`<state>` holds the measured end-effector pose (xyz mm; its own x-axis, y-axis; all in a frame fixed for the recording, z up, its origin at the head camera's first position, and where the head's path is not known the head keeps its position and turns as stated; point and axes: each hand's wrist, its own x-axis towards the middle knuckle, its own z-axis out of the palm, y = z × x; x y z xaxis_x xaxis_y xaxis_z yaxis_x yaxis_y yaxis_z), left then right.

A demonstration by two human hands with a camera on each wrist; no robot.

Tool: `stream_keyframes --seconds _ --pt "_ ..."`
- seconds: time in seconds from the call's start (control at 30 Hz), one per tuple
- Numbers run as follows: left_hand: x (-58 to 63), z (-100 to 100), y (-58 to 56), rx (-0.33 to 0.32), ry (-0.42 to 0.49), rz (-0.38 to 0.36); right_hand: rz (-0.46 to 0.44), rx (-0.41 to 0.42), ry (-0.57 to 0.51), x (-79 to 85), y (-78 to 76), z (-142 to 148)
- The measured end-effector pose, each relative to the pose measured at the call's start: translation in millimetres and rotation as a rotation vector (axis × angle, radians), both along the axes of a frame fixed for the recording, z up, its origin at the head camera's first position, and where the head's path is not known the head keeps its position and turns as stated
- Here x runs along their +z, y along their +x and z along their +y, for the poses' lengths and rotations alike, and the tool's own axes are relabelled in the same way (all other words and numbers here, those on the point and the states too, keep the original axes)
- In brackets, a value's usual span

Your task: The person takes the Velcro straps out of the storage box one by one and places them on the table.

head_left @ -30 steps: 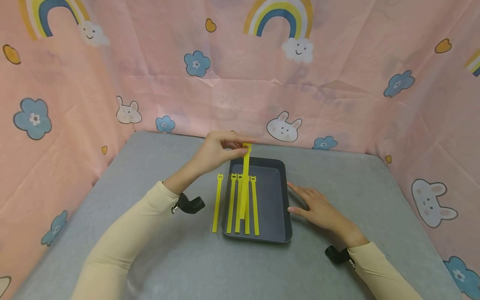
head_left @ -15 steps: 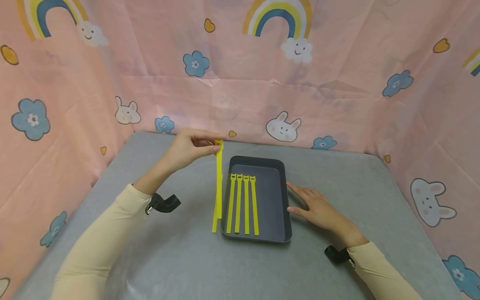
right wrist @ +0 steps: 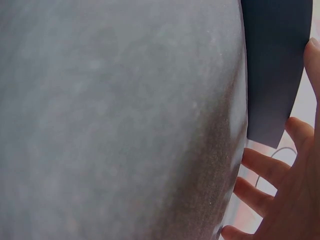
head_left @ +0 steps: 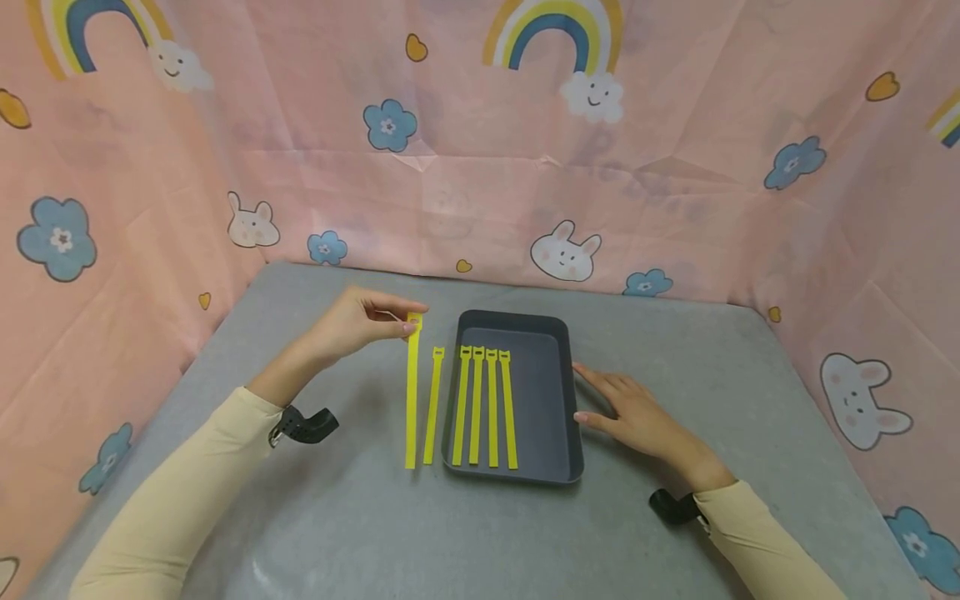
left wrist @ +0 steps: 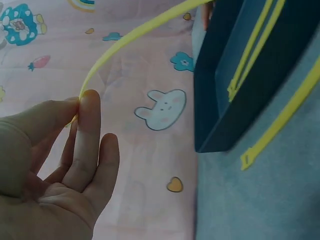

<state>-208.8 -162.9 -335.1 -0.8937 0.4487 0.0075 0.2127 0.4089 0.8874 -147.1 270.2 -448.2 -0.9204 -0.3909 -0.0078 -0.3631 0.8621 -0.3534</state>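
My left hand (head_left: 356, 325) pinches a yellow hook-and-loop cable tie (head_left: 412, 400) by its slotted head, between thumb and fingertips. The tie hangs down left of the tray; in the left wrist view its strap (left wrist: 125, 42) bows away from the fingers. Another yellow tie (head_left: 432, 412) lies on the table between it and the dark grey tray (head_left: 545, 400). Inside the tray, several matching ties (head_left: 492, 417) lie side by side along its left half, heads at the far end. My right hand (head_left: 637, 421) rests at the tray's right wall, fingers spread and thumb at the rim.
A grey-covered table (head_left: 360, 533) carries everything. Behind it and at both sides hangs a pink printed cloth (head_left: 465, 192). A black wrist camera (head_left: 307, 427) sits below the left wrist, another black one (head_left: 675, 510) by the right.
My left hand has carried the pinched tie leftward from above the tray, past the tie on the table, then lowered it. My right hand and the tray stay in place.
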Motion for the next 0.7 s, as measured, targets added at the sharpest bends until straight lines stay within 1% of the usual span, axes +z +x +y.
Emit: stream_keyframes --seconds 0.13,0.23,0.4,0.47,0.63,0.7 --pt "-14.1 0.0 -4.4 -0.011 -0.020 -0.026 -0.005 -0.002 0.005 0.8 0.3 0.0" --pt "-26.6 0.2 -8.5 -0.021 -0.034 -0.019 -0.013 -0.005 0.000 0.9 0.2 -0.2" --pt "-49.9 1.3 -17.2 -0.025 -0.061 0.009 -0.019 -0.006 -0.001 1.2 -0.4 -0.1" --pt "-57.5 2.3 -19.9 -0.026 -0.073 0.022 -0.016 -0.006 0.001 1.0 -0.7 0.1" --pt "-72.1 4.9 -24.6 -0.023 -0.092 0.053 -0.010 -0.002 0.003 0.0 -1.1 0.3" --pt "-77.3 5.6 -26.6 -0.017 -0.103 0.054 -0.010 -0.001 0.003 0.1 -0.9 0.2"
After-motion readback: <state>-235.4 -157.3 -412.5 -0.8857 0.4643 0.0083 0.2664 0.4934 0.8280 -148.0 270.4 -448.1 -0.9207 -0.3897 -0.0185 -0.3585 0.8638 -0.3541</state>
